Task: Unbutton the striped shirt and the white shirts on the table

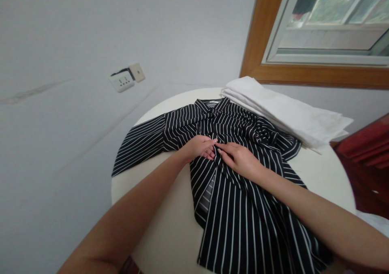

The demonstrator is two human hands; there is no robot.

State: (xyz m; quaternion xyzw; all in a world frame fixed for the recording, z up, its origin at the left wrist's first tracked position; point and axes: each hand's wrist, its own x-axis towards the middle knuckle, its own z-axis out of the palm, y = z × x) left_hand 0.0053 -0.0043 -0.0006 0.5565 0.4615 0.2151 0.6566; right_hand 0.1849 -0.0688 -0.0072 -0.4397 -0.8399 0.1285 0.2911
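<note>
A black shirt with thin white stripes (243,209) lies spread on a round white table (164,225), collar toward the wall, one sleeve hanging over the left edge. My left hand (199,147) and my right hand (240,158) meet at the middle of the shirt's front. Both have their fingertips pinched on the front edge of the fabric. The lower part of the front opening gapes a little below my hands.
A stack of folded white cloth (285,112) lies at the table's far right edge. A wall socket (122,80) sits on the grey wall behind. A wood-framed window (319,35) is at upper right, and a dark red piece of furniture (367,164) stands at right.
</note>
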